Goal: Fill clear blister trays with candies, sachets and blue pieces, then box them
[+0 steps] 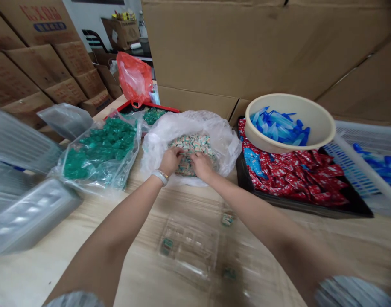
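pkts [195,141] in bag [228,143], prob. touched by l hand [171,161], r hand [202,165]

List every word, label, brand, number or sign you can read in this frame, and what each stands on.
No text reads with certainty.
Upper-left carton: large red characters and a blue oval label; too blurred.
Stacked cartons below: red print; too blurred.
Carton at the back: dark print; too small.
Red packets: pale markings; too small.
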Available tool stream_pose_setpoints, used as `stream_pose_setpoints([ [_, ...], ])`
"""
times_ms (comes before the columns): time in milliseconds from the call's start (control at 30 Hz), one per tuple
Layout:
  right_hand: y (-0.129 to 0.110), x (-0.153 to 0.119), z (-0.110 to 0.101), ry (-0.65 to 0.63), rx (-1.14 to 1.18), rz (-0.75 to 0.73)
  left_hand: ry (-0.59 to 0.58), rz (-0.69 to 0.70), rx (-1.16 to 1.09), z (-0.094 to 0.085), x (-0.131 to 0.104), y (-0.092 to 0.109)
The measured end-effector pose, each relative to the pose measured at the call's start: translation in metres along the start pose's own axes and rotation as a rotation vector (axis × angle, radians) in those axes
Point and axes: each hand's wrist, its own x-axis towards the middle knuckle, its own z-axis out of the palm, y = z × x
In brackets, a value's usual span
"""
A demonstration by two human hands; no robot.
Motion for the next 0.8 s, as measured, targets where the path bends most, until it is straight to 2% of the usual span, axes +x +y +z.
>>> stream_pose_setpoints([
  [133, 0.005, 0.001, -0.001, -0.039, 0.023, -0.042, 0.006, -0.051, -0.016, -0.019, 0.001, -0.016],
  [233, 0.013, 0.01, -0.001, -0.064, 0.065, -0.045, -0.098, -0.117, -0.069, -0.03, 0.01, -0.022],
  [333, 0.018, 0.029, -0.003, -0.041, 0.155, -0.041, -0.216, -0.11, -0.105, -0.032, 0.021, -0.023],
  [467, 0.016, 0.061, -0.009, -0.098, 0.238, -0.144, -0.294, 0.024, -0.058, -0.026, 0.038, -0.023],
  [567, 0.012, 0.074, -0.006, -0.16, 0.233, -0.188, -0.342, 0.163, 0.004, -0.02, 0.044, -0.025],
  [667, 0.01, 0.071, 0.002, -0.131, 0.185, -0.21, -0.314, 0.265, 0.047, -0.018, 0.039, -0.026],
  [800, 0.009, 0.053, 0.01, 0.017, 0.15, -0.195, -0.199, 0.326, 0.089, -0.015, 0.023, -0.025],
])
